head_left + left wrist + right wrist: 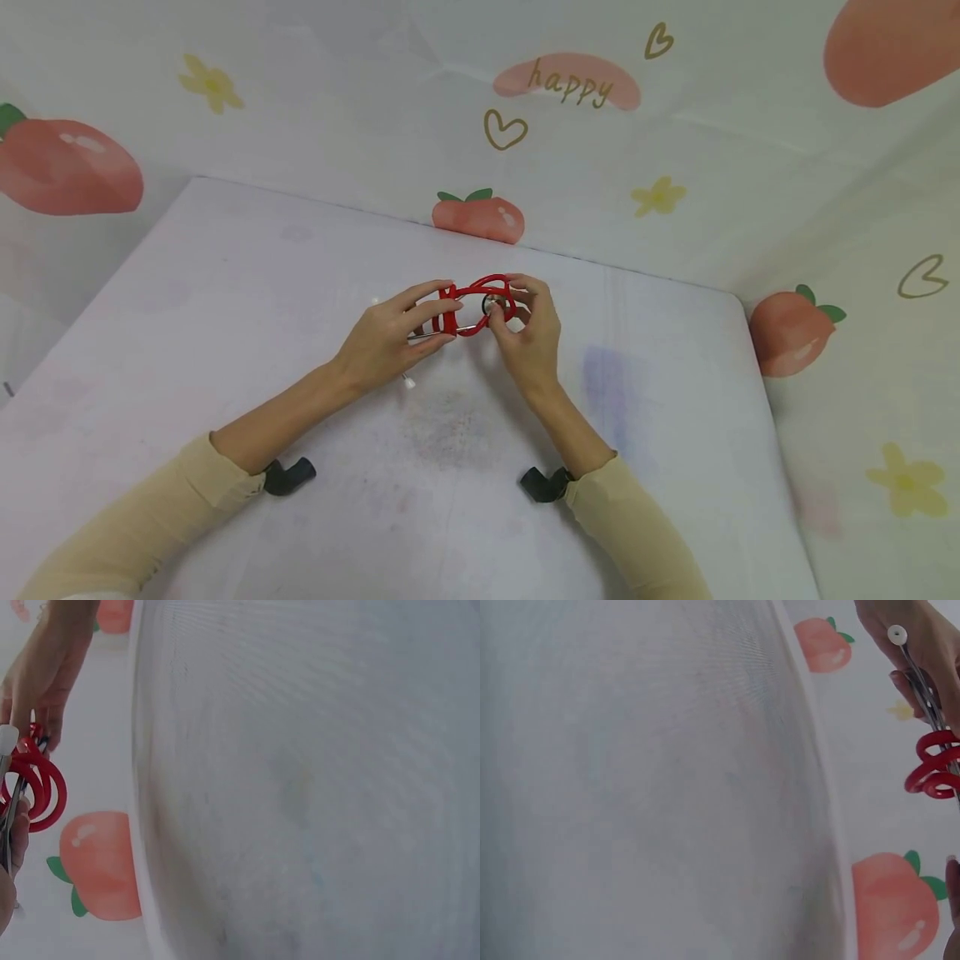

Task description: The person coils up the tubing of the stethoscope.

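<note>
Between both hands is a stethoscope with red tubing [471, 290] bundled into loops, lifted over the table. My left hand [384, 340] pinches the wrapped part of the bundle, fingers on top and thumb below, along the metal ear tubes [922, 694]. A white ear tip [408, 382] sticks out beneath that hand. On the other side my right hand [531, 337] grips the loops, its thumb by the round metal chestpiece [491, 302]. In the left wrist view the red loops [58, 799] hang between the two hands; the right wrist view shows the coils [922, 786] wound round the metal tubes.
A white table [300, 533] with grey and bluish smudges lies under the arms. Behind it and at the right rises a white cloth wall [360, 108] printed with peaches, flowers and hearts. Black curved pieces [290, 477] sit at both wrists by the beige sleeves [172, 500].
</note>
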The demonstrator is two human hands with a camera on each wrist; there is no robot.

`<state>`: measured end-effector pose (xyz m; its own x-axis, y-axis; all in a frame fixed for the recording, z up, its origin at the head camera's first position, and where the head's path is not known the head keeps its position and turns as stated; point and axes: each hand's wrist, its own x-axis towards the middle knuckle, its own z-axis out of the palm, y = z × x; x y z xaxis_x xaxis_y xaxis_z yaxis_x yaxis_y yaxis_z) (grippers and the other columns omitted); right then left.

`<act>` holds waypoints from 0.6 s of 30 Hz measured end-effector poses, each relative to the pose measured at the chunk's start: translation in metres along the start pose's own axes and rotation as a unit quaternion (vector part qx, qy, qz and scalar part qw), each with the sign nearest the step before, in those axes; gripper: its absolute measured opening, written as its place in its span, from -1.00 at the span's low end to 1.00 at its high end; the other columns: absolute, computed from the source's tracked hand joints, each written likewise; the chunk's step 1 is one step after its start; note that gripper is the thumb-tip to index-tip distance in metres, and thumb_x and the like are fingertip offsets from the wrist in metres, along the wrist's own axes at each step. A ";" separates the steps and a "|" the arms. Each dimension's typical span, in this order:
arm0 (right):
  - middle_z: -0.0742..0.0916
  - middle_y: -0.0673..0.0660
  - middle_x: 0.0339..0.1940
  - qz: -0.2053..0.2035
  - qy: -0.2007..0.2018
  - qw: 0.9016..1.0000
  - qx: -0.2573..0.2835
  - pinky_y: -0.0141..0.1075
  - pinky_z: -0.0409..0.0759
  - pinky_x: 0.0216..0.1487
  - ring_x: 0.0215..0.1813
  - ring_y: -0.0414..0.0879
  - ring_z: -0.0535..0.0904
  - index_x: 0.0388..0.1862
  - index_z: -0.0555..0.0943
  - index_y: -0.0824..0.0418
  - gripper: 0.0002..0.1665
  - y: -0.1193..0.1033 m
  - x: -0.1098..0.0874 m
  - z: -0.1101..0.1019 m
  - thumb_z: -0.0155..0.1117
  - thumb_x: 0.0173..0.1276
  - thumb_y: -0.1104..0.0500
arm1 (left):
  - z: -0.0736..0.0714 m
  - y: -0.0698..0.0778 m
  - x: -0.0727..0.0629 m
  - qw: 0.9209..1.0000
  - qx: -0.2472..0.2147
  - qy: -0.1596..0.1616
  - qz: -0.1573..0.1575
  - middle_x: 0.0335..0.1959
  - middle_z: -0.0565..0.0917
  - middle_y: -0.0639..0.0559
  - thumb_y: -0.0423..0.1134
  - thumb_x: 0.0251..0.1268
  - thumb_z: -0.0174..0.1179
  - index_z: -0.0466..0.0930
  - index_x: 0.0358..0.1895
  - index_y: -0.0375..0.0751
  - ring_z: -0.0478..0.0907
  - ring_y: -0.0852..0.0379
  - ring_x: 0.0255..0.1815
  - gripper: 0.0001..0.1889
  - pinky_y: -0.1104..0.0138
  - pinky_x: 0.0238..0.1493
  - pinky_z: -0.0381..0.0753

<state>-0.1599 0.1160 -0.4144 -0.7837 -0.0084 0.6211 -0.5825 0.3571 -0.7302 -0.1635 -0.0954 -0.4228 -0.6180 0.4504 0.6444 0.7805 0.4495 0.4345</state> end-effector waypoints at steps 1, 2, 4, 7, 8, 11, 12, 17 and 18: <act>0.60 0.42 0.05 0.005 -0.008 1.000 0.007 0.04 0.69 -0.13 -0.05 0.24 0.66 0.11 0.40 0.56 -0.52 -0.003 0.001 -0.002 0.28 0.20 0.58 | 0.000 -0.001 0.000 1.000 0.002 0.000 0.000 0.24 0.56 -0.12 -0.26 0.05 0.52 0.65 0.13 -0.11 0.68 0.13 -0.39 -0.49 0.33 -0.38 0.68; 0.62 0.41 0.04 0.011 -0.017 1.000 0.013 0.04 0.69 -0.13 -0.07 0.24 0.66 0.13 0.42 0.56 -0.51 -0.006 0.002 -0.004 0.27 0.21 0.58 | 0.000 -0.001 0.000 1.000 0.005 -0.001 0.000 0.24 0.57 -0.12 -0.25 0.06 0.52 0.65 0.13 -0.11 0.69 0.12 -0.37 -0.50 0.33 -0.38 0.68; 0.66 0.41 0.01 0.023 -0.038 0.999 0.027 0.03 0.70 -0.13 -0.10 0.23 0.66 0.15 0.46 0.57 -0.52 -0.007 0.004 -0.009 0.26 0.22 0.59 | 0.000 -0.002 0.000 1.000 0.006 -0.002 -0.001 0.22 0.58 -0.13 -0.23 0.07 0.52 0.65 0.13 -0.11 0.70 0.10 -0.33 -0.51 0.32 -0.37 0.69; 0.69 0.41 -0.04 0.039 -0.073 0.995 0.052 -0.02 0.71 -0.13 -0.13 0.19 0.65 0.15 0.53 0.55 -0.54 -0.004 0.005 -0.016 0.27 0.24 0.57 | 0.000 -0.003 -0.001 1.000 0.006 -0.007 -0.001 0.20 0.59 -0.15 -0.21 0.08 0.51 0.65 0.13 -0.11 0.70 0.09 -0.35 -0.51 0.32 -0.37 0.69; 0.70 0.41 -0.06 0.044 -0.083 0.994 0.057 -0.05 0.71 -0.13 -0.14 0.18 0.65 0.14 0.54 0.54 -0.55 -0.003 0.005 -0.018 0.28 0.24 0.57 | -0.001 -0.003 -0.001 1.000 0.004 -0.009 -0.003 0.20 0.59 -0.15 -0.21 0.08 0.51 0.65 0.13 -0.11 0.70 0.10 -0.37 -0.51 0.32 -0.37 0.69; 0.69 0.41 -0.03 0.061 -0.117 0.989 0.072 -0.12 0.71 -0.09 -0.09 0.19 0.63 0.17 0.52 0.53 -0.49 0.001 0.006 -0.027 0.32 0.21 0.57 | -0.002 -0.004 -0.001 1.000 -0.001 -0.016 -0.009 0.21 0.59 -0.15 -0.22 0.08 0.51 0.63 0.15 -0.11 0.67 0.13 -0.41 -0.50 0.30 -0.36 0.69; 0.68 0.42 0.00 0.066 -0.129 0.986 0.078 -0.13 0.70 -0.07 -0.05 0.20 0.62 0.19 0.50 0.54 -0.46 0.002 0.006 -0.029 0.33 0.19 0.57 | -0.002 -0.005 -0.001 1.000 -0.004 -0.018 -0.011 0.21 0.59 -0.15 -0.22 0.08 0.51 0.63 0.16 -0.11 0.66 0.14 -0.42 -0.49 0.30 -0.35 0.69; 0.62 0.39 0.15 0.085 -0.186 0.975 0.085 -0.09 0.65 0.06 0.09 0.26 0.59 0.30 0.42 0.52 -0.26 0.002 0.005 -0.041 0.41 0.10 0.58 | -0.004 -0.008 0.001 0.999 -0.014 -0.038 -0.017 0.23 0.58 -0.16 -0.25 0.06 0.52 0.61 0.19 -0.12 0.65 0.15 -0.38 -0.45 0.27 -0.33 0.70; 0.60 0.38 0.17 0.087 -0.192 0.974 0.077 -0.11 0.65 0.06 0.10 0.25 0.59 0.31 0.42 0.50 -0.24 0.002 0.004 -0.042 0.43 0.09 0.57 | -0.004 -0.008 0.001 0.999 -0.014 -0.044 -0.018 0.23 0.58 -0.16 -0.25 0.05 0.52 0.61 0.19 -0.12 0.65 0.16 -0.37 -0.44 0.28 -0.31 0.70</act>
<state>-0.1554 0.1561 -0.4011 -0.8794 -0.3198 0.3526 -0.4353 0.2403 -0.8677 -0.1700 -0.1017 -0.4232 -0.6511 0.5004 0.5707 0.7588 0.4457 0.4749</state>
